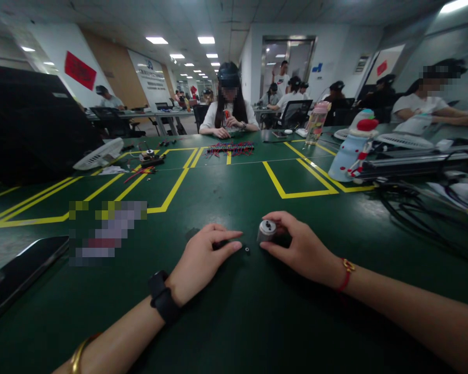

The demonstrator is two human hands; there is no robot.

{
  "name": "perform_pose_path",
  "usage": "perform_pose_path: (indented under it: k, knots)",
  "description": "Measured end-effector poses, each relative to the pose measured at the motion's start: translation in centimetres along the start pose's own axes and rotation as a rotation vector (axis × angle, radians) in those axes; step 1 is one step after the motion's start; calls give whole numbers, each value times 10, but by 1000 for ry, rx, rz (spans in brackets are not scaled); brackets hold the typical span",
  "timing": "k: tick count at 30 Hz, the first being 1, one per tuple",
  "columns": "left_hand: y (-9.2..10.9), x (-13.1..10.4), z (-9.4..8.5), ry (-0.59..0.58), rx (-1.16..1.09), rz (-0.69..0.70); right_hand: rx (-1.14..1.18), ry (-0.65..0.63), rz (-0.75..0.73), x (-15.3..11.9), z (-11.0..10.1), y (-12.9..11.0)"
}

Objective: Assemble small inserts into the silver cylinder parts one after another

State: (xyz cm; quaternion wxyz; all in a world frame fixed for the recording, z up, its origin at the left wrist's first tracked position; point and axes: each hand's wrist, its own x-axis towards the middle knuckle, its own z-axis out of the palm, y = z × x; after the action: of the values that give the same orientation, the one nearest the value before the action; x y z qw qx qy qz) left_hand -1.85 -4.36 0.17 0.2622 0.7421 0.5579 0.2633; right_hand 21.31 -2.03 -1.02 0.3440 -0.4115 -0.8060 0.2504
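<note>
My right hand [292, 241] grips a short silver metal cylinder [266, 231] between thumb and fingers. The cylinder stands upright, and dark holes show in its top face. To its left, on the green tabletop, lies a tiny black round part [247, 250] with a pale centre. Just left of that part is my left hand [205, 254], its index finger and thumb stretched out and apart. Nothing shows between those fingertips. The other fingers of my left hand curl underneath and are partly hidden.
Yellow tape [308, 196] marks areas on the table. A bundle of coloured wires [230, 149] lies before a person [229, 111] seated opposite. A blue bottle [345, 156] and black cables [409, 223] are at right. A dark flat device [27, 275] lies at left.
</note>
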Motion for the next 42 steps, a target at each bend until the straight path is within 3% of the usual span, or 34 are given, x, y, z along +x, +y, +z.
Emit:
perform_pose_path:
  k: [3, 7, 11, 15, 17, 18, 20, 21, 23, 25, 27, 30, 33, 38, 40, 42]
  knots:
    - [-12, -3, -26, 93, -70, -87, -114, 168, 158, 9, -36, 19]
    - [-44, -10, -52, 183, -219, -315, -464, 367, 441, 7, -101, 69]
    - [-68, -14, -56, 181, -389, -386, -700, 420, 677, -11, -154, 123]
    - [-68, -13, -52, 175, -356, -386, -746, 445, 752, -19, -171, 139]
    - [-65, -12, -51, 160, -309, -389, -829, 515, 668, -15, -160, 125]
    - [-63, -11, -51, 154, -290, -393, -866, 537, 565, -13, -148, 113]
    - [-61, -11, -51, 148, -256, -404, -847, 466, 265, -7, -116, 81]
    - [-60, -10, -51, 148, -240, -404, -751, 349, 126, -5, -96, 64]
    - [-58, -9, -50, 156, -208, -393, -475, 0, -26, -3, -53, 31]
    - [-57, -8, -50, 163, -179, -379, -303, -154, -71, -1, -14, 6]
    - [-57, -8, -50, 168, -162, -369, -227, -190, -69, 3, 13, -9]
    - [-56, -9, -51, 171, -145, -369, -198, -197, -57, 13, 22, -15]
    - [-56, -10, -52, 162, -143, -377, -245, -86, -20, 22, -11, -4]
    - [-54, -7, -48, 173, -180, -348, -782, 384, 94, 13, -114, 50]
    - [-54, -6, -47, 163, -175, -346, -921, 421, 294, 4, -150, 79]
    - [-53, -6, -47, 155, -171, -356, -898, 373, 553, -4, -176, 102]
